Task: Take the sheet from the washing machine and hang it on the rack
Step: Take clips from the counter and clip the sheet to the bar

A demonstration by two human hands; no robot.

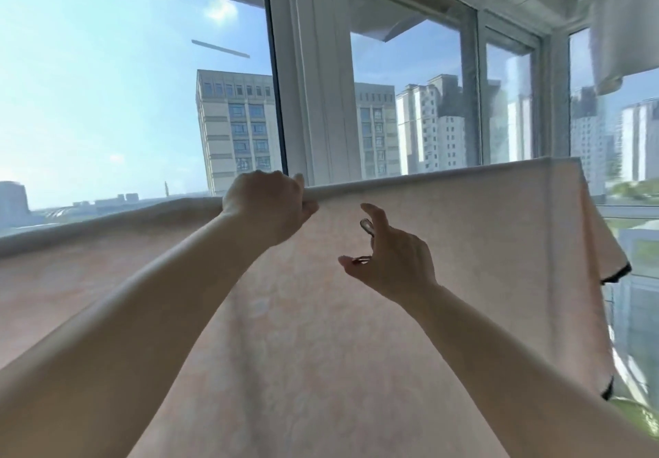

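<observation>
Left hand [269,208] is closing around the top fold of one pale pink sheet [445,243], fingers curled over the edge where the cloth is draping across a horizontal bar; the bar itself is hidden under the fabric. Right hand [388,258] is hovering just in front of the sheet, half open, thumb and fingers spread, pinching one small clear clip [367,227] between them; the clip is not touching the fold. Both forearms are reaching up and forward, bare. Sheet is hanging flat and wide, filling the lower frame, its right edge showing dark trim at two spots. One white garment [617,29] is hanging at upper right. Window [313,83] behind is showing several tower blocks [235,129] and blue sky.
</observation>
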